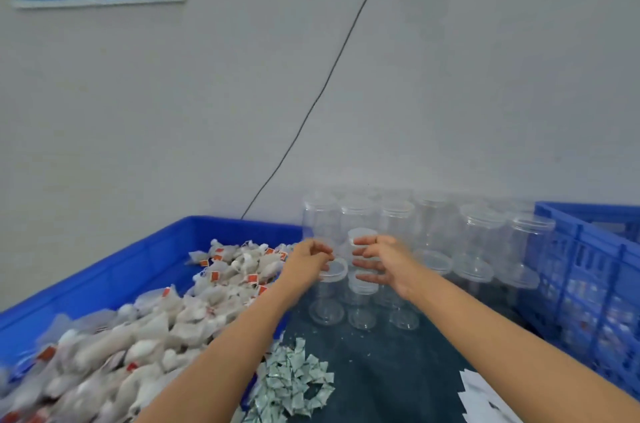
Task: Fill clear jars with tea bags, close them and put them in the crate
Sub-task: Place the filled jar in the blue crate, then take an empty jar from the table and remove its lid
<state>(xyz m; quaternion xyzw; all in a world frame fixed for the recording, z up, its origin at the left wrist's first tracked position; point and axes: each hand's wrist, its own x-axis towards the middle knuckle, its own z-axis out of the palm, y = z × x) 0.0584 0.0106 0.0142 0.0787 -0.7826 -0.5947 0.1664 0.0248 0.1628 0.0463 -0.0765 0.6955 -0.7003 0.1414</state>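
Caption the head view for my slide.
Both hands reach among empty clear plastic jars beside a blue bin of tea bags.

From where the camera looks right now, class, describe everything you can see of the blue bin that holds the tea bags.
The blue bin is a solid-walled tray of glossy blue plastic with a thick rolled rim, lying flat at the left of the table and running out of the picture. Tea bags, pale pouches with red tags, are heaped inside it. Its far wall stands near the grey wall; its right end reaches the clear jars. The left hand and its forearm reach across its right edge.
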